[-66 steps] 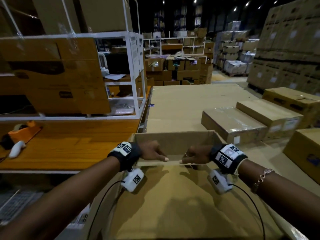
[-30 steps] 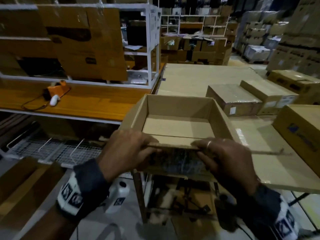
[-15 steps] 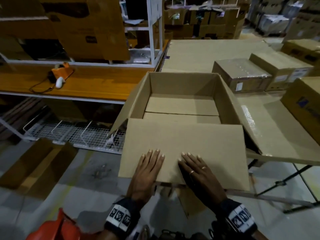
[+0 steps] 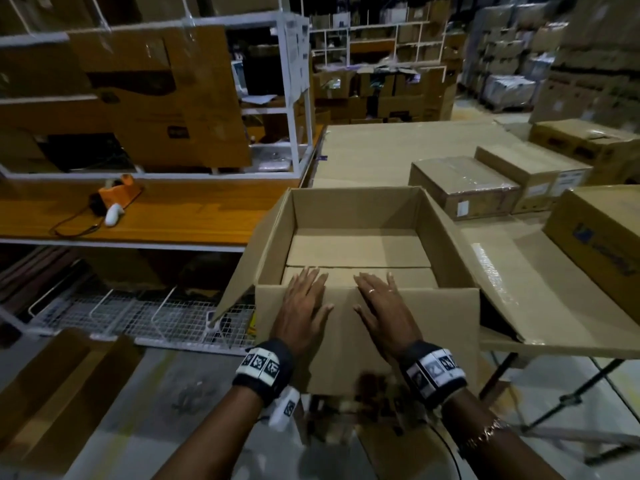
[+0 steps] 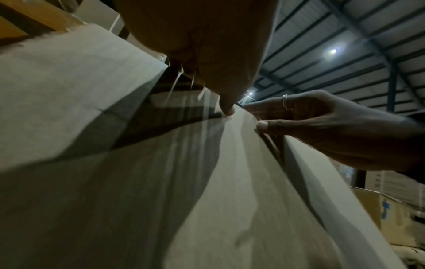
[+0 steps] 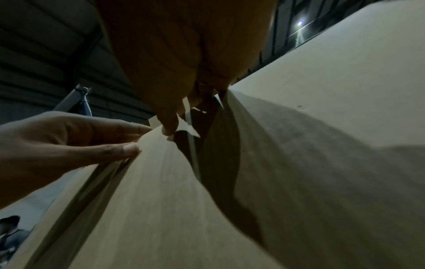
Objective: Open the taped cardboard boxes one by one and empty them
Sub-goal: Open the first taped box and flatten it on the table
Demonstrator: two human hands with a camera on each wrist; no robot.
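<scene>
Both flat, empty hands, left hand [image 4: 304, 306] and right hand [image 4: 384, 308], press the open box's [image 4: 360, 216] near flap [image 4: 446, 327] down at the table's [image 4: 554, 306] near edge; box looks empty, so keep even pressure along the fold.

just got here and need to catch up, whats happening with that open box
A person is working on an open cardboard box at the edge of a cardboard-covered table. Both hands lie flat on the near flap, which is folded out toward them: the left hand and the right hand side by side, fingers straight. The box looks empty, only its bottom flaps showing inside. Several closed boxes wait on the table to the right.
</scene>
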